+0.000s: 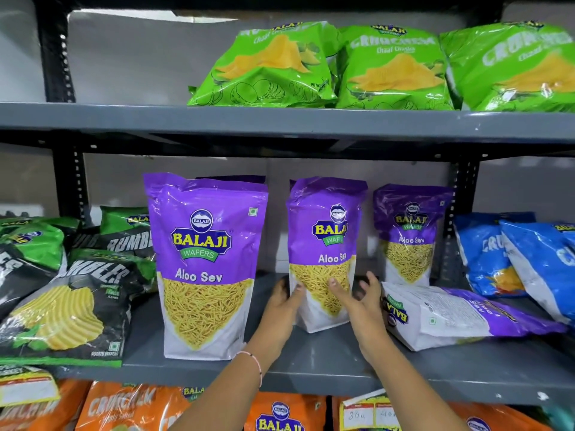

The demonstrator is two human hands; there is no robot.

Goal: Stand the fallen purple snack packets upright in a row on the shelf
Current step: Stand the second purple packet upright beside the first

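At frame centre, the left hand [284,303] gripped the middle packet [326,237] upright; the right hand [357,301], fingers spread, perhaps only touched it. Next, the fallen packet [460,315] at lower right needed lifting.

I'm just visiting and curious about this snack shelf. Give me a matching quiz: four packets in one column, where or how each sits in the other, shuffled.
1. bright green packets
2. orange packets
3. fallen purple packet
4. middle purple packet

A. gripped upright by the left hand
B. top shelf
C. lying on its side
D. lowest shelf in view

Pairs: 1-B, 2-D, 3-C, 4-A.
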